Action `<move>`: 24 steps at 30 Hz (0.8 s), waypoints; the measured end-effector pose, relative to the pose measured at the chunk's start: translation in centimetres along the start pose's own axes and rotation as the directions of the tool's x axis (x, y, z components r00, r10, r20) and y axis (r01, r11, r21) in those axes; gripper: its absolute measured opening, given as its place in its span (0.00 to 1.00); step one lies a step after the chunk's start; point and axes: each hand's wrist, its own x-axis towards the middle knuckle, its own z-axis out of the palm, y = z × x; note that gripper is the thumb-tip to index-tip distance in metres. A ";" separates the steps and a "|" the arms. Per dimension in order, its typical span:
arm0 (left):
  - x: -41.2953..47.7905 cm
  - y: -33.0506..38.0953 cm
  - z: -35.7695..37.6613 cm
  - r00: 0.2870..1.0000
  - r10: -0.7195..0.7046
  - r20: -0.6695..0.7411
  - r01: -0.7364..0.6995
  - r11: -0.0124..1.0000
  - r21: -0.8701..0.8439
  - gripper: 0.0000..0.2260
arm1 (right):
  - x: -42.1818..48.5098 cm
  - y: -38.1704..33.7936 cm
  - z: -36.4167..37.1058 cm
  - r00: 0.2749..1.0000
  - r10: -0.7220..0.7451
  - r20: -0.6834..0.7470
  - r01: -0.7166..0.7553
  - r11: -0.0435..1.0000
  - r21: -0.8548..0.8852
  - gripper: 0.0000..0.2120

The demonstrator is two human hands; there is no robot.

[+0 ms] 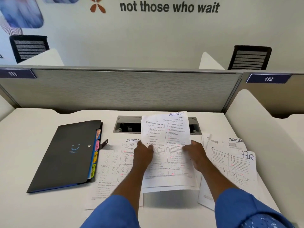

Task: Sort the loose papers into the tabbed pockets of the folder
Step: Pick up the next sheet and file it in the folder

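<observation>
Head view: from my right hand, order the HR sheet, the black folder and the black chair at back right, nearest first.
1. HR sheet, on the desk just right of the right hand holding the ADMIN sheet.
2. Black folder, across the desk on the left.
3. Black chair, beyond the partition, back right.

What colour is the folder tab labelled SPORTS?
Green; the SPORTS tab shows best in the head view.

Open-plan office, numbered workstation. White laminate desk (24,129) with recessed grey cable hatch (128,118); grey fabric partition panel (121,89); navy number plate "111" (16,74), navy number plate "112" (268,79); black mesh-backed office chair (29,46) and second black mesh-backed chair (250,57) beyond; dark motivational wall lettering (169,7).
</observation>
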 end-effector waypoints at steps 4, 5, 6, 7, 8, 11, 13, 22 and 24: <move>0.5 -0.4 -2.1 0.998 -0.006 -0.069 -0.001 0.996 -0.089 0.14 | -0.6 -0.5 1.3 0.997 0.017 0.073 -0.022 0.998 0.063 0.13; 0.7 -0.6 -2.8 0.996 -0.007 -0.085 -0.001 0.995 -0.095 0.15 | -0.9 -0.5 1.7 0.994 0.027 0.103 -0.036 0.996 0.081 0.13; 1.0 -0.9 -3.5 0.995 -0.009 -0.098 -0.001 0.995 -0.101 0.15 | -1.1 -0.5 2.2 0.990 0.037 0.137 -0.051 0.994 0.098 0.12; 1.2 -1.2 -4.2 0.994 -0.013 -0.107 0.001 0.994 -0.108 0.15 | -1.3 -0.4 2.7 0.983 0.048 0.175 -0.068 0.991 0.115 0.12; 1.4 -1.5 -4.8 0.993 -0.017 -0.114 0.003 0.993 -0.119 0.15 | -1.5 -0.3 3.2 0.976 0.057 0.212 -0.085 0.988 0.125 0.12; 2.0 -2.6 -7.1 0.991 -0.031 -0.127 0.012 0.989 -0.146 0.15 | -2.2 -0.4 5.4 0.962 0.074 0.264 -0.102 0.990 0.095 0.12; 2.3 -3.4 -8.4 0.990 -0.046 -0.131 0.025 0.987 -0.159 0.16 | -2.5 -0.8 7.1 0.965 0.067 0.253 -0.087 0.994 0.070 0.12; 4.1 -7.1 -15.0 0.974 -0.037 -0.224 0.065 0.991 0.120 0.11 | -1.8 -2.1 14.3 0.974 0.070 0.214 -0.081 0.996 0.046 0.14; 4.5 -8.3 -15.8 0.963 -0.010 -0.268 0.087 0.957 0.278 0.13 | -1.6 -2.0 15.4 0.976 0.070 0.207 -0.078 0.996 0.031 0.14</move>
